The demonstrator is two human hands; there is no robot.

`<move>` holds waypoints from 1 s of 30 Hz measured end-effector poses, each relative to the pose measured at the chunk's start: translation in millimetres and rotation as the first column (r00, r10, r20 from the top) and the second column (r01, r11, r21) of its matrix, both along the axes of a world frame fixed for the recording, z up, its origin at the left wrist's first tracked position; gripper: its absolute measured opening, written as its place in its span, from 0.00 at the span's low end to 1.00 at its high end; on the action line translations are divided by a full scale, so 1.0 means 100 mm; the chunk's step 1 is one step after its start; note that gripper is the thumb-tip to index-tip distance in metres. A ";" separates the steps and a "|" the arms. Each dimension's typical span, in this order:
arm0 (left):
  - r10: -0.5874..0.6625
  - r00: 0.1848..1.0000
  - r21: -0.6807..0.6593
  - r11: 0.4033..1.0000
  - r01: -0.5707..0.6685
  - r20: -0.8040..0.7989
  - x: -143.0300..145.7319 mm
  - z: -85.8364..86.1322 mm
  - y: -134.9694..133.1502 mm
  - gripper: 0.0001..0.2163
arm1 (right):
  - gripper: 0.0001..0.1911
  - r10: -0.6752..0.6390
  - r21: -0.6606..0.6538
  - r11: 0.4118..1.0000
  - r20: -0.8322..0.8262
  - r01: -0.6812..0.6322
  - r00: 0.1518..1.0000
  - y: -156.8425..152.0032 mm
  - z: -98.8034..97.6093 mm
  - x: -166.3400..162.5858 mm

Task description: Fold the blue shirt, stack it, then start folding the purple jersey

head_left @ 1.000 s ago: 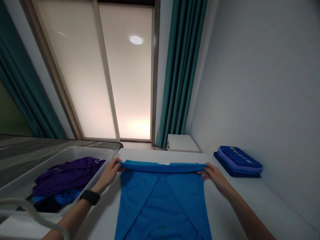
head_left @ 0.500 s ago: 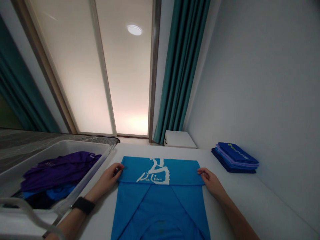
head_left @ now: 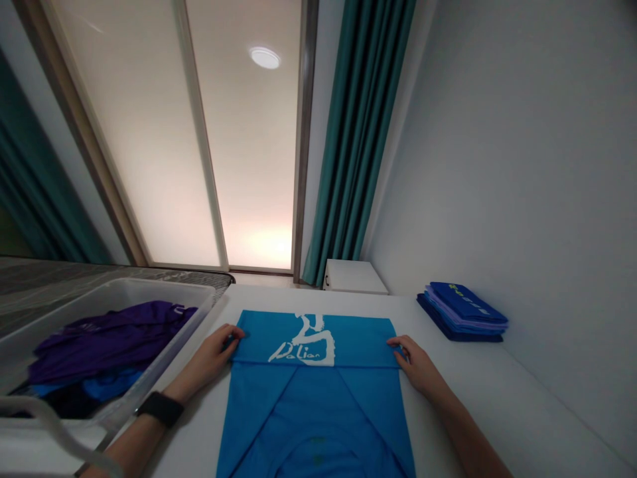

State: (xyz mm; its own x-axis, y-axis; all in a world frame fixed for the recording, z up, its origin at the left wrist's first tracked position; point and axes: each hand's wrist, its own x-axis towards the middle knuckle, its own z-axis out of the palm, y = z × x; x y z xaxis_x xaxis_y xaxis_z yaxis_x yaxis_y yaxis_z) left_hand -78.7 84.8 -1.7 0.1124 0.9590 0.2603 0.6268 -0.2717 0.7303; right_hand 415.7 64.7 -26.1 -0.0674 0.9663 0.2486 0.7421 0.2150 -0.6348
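A bright blue T-shirt (head_left: 318, 405) lies flat on the white table (head_left: 472, 392), its far end folded back toward me so a white printed logo shows. My left hand (head_left: 212, 355) pinches the left corner of that folded flap, a black watch on the wrist. My right hand (head_left: 415, 362) grips the right corner of the flap in the same way. Both hands rest low on the tabletop.
A pale plastic bin (head_left: 124, 299) at the left holds purple and blue garments. A stack of folded blue and lilac shirts (head_left: 462, 311) sits at the far right by the wall. A small white cabinet (head_left: 354, 277), teal curtains and a window stand behind the table.
Both hands carried the shirt's far edge toward me and laid it down, so the folded flap with the logo is flat on the shirt; since half a second ago they barely moved.
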 end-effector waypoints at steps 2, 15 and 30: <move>-0.005 1.000 0.011 1.000 0.005 -0.009 -0.01 -0.01 0.00 0.11 | 0.16 0.010 -0.002 1.000 0.010 -0.010 1.000 0.00 0.00 0.00; -0.007 1.000 -0.018 1.000 0.007 -0.022 0.01 0.03 -0.02 0.14 | 0.14 -0.002 0.039 0.999 -0.049 0.004 0.999 -0.01 0.01 0.01; 0.101 0.936 -0.021 0.995 -0.100 0.336 0.00 0.02 -0.04 0.18 | 0.12 0.319 0.047 0.946 0.045 -0.321 0.947 0.07 0.66 -1.58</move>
